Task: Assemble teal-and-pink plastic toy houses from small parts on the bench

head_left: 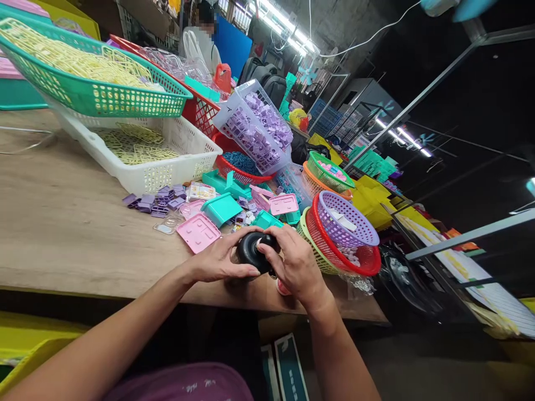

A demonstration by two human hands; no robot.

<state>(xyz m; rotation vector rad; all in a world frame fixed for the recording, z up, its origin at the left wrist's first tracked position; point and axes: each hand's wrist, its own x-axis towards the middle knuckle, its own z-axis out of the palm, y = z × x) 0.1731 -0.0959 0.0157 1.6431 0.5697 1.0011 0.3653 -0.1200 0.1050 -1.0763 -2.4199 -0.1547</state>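
Both my hands meet over the near edge of the wooden table (62, 223), wrapped around a round black object (251, 250). My left hand (219, 260) grips it from the left, thumb under it. My right hand (292, 262) covers its right side, fingers on top. A small pink piece (282, 288) shows under my right palm. Just beyond lie a pink plastic tray (198, 231), a teal plastic piece (221, 208) and several small purple parts (156, 200).
Stacked round baskets (343, 234) stand right of my hands. A white basket (146, 153) with yellow parts and a green basket (92, 72) sit at the back left, a tilted bin of purple parts (254, 128) behind. A person stands far back.
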